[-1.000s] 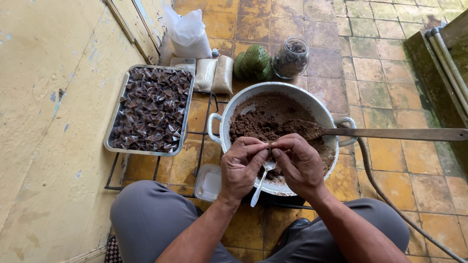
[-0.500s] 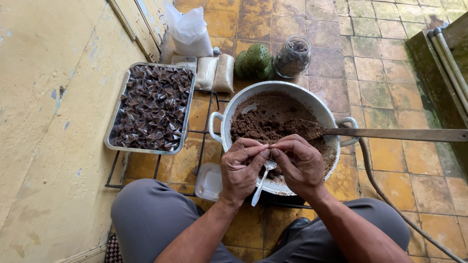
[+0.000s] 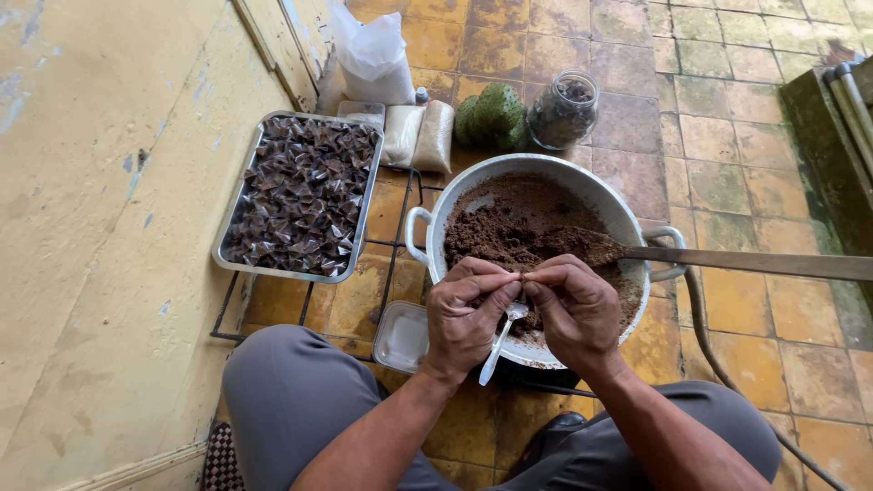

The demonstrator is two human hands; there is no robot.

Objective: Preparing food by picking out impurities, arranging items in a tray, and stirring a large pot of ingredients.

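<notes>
Pinching something hidden, both hands [image 3: 523, 314] cover the pot [image 3: 546, 173].

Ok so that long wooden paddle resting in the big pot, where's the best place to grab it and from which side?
Grip the wooden paddle on its bare handle, past the pot's right rim, coming from the right. Its blade end lies buried in the brown mixture, while the straight flat handle sticks out level over the tiled floor, clear of both hands. From above, fingers should probably wrap it easily.
</notes>
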